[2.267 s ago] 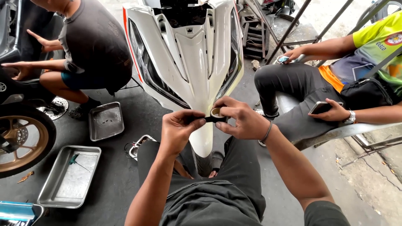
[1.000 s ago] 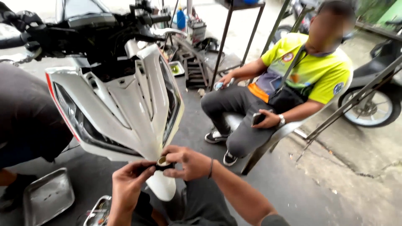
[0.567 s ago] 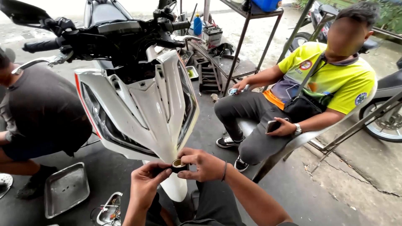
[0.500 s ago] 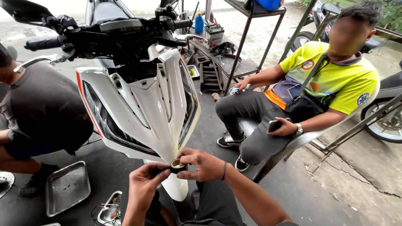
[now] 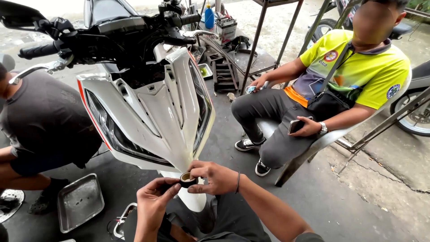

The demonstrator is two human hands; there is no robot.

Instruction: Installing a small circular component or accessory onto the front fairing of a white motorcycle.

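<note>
- Holding a small black roll of tape [image 5: 187, 179] between them, both hands sit low in the view, just under the pointed tip of a white scooter fairing [image 5: 156, 116].
- The right hand [image 5: 212, 177] has its fingers closed on the roll from the right side, thumb on top; a thin band circles that wrist.
- The left hand [image 5: 154, 197] is just left of the roll and below it, its thumb and forefinger pinched together at the roll's near edge; whether they grip the roll itself or a loose end of tape cannot be told.
- The roll stands just in front of the white fender [image 5: 195, 201], which drops away under the right hand.
- Above the hands the fairing widens upward to dark headlight lenses [image 5: 112, 134] and black handlebars [image 5: 107, 36].
- Left of the left hand, a metal tray [image 5: 80, 201] lies on the dark floor [image 5: 313, 197]; a second, smaller tray [image 5: 121, 224] with wires lies right beside that hand's wrist.
- Further left, a person in a dark grey shirt [image 5: 45, 121] crouches beside the scooter.
- To the right of the right hand, well apart, another person in a yellow shirt [image 5: 358, 67] sits on a pale chair [image 5: 327, 136], a phone [image 5: 296, 126] in one hand.
- Behind that person's knees stands a metal rack [image 5: 264, 40].
</note>
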